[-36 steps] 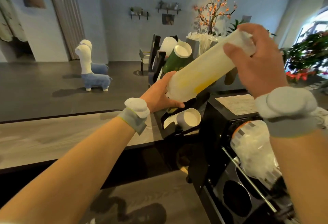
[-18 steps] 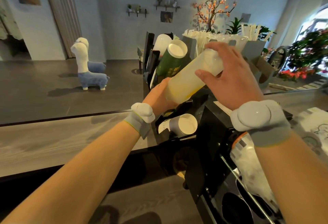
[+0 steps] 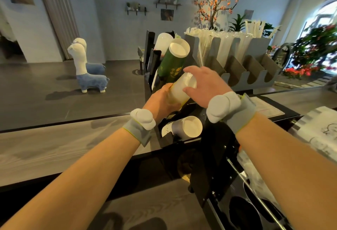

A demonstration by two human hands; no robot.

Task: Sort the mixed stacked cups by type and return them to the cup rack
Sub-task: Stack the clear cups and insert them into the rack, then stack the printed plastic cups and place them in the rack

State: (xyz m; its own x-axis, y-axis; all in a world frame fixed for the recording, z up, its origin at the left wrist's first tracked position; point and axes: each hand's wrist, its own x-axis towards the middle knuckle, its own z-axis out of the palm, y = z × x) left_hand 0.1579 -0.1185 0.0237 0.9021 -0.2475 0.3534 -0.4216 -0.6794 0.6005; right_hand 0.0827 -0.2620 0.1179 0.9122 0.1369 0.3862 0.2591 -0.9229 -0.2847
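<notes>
Lowered, translucent cup stack (image 3: 179, 91); both hands grip.

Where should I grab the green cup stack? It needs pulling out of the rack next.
Take the green cup stack around its upper wall just below the white rim, coming from the near right side. It leans up and toward the camera with that end free, while its lower end sits behind the left hand and the translucent stack.
</notes>
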